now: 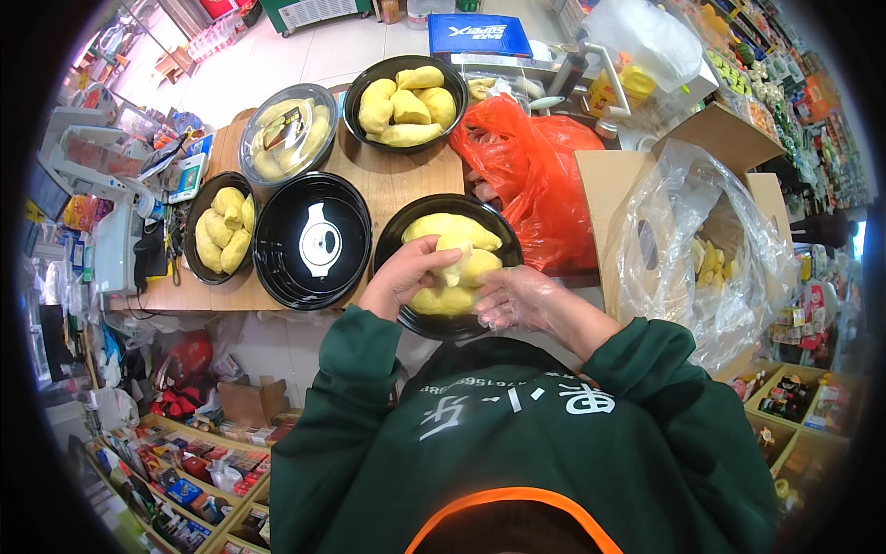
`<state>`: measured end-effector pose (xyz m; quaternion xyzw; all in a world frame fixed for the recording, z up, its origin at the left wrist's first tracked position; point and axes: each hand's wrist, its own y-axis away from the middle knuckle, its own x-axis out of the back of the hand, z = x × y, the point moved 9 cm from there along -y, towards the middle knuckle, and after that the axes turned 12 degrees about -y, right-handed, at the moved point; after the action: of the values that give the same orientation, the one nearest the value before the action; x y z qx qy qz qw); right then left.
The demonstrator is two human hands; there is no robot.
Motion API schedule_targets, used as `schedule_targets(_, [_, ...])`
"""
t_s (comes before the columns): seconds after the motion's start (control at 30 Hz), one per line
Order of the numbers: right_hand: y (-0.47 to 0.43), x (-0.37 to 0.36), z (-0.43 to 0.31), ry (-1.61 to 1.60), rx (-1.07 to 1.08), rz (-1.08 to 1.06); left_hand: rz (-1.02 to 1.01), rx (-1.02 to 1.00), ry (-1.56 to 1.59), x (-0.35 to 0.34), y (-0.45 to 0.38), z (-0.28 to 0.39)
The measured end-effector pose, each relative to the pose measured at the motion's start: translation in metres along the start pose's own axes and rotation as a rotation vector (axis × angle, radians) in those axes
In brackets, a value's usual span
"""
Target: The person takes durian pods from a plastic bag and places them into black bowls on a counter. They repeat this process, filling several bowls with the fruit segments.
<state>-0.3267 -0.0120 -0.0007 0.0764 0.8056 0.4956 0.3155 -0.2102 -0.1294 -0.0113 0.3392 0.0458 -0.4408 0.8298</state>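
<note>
Right in front of me, a round black plastic bowl (509, 225) holds several yellow durian flesh pods (450, 228). Over its middle, my left hand (408, 271) pinches a small pale yellow piece of durian (453, 269) between thumb and fingers. My right hand (516, 298), in a thin clear plastic glove, is at the bowl's right side. Its fingers are apart and close to the pods; whether they touch is hard to tell. To the left stands an empty black bowl (311, 239).
More durian fills a left bowl (225, 232), a back bowl (408, 104) and a clear-lidded bowl (289, 135), all on the wooden table (415, 176). At right are a red plastic bag (533, 180) and a plastic-lined cardboard box (616, 187) containing durian. A scale (187, 176) stands far left.
</note>
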Motion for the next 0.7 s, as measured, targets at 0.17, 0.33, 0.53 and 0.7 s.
schedule_targets(0.17, [0.029, -0.002, -0.044, 0.51, 0.474, 0.112, 0.038, -0.008, -0.052, -0.005, -0.008, 0.001])
schedule_targets(0.33, [0.046, -0.02, -0.078, 1.222, 0.845, 0.373, 0.181, -0.072, -0.103, -0.007, 0.001, 0.003])
schedule_targets(0.53, [0.047, -0.014, -0.08, 1.324, 0.779, 0.409, 0.367, -0.126, -0.188, -0.005, 0.017, 0.005])
schedule_targets(0.7, [0.045, -0.012, -0.084, 1.313, 0.805, 0.429, 0.381, -0.149, -0.144, 0.001, 0.021, 0.006])
